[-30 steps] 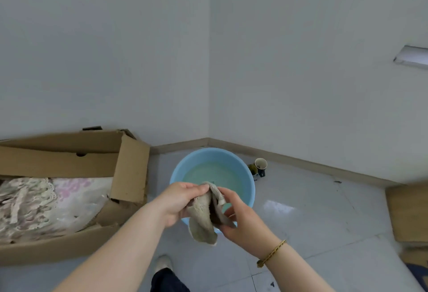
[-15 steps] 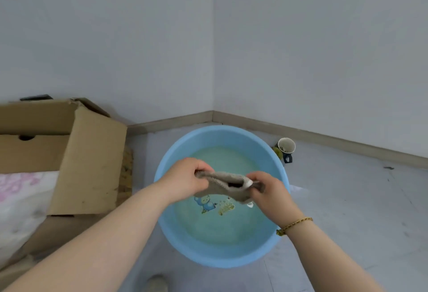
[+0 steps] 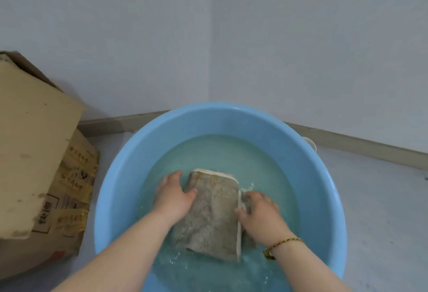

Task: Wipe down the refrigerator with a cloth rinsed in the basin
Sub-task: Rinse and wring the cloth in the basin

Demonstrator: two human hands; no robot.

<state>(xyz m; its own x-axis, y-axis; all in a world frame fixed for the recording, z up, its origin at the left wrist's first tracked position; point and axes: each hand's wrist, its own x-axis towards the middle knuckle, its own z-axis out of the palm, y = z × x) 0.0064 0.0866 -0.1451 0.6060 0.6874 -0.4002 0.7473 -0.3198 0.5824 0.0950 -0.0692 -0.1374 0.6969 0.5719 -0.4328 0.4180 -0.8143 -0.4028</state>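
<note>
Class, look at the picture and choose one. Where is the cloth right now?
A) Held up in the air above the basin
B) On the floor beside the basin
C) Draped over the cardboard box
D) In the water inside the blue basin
D: the cloth lies spread in the water inside the basin, with the left hand and the right hand at its two sides.

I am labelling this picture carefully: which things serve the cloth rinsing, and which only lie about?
For the job: cloth, basin, water, left hand, right hand.
Lying about: cardboard box, cup mostly hidden behind the basin.
</note>
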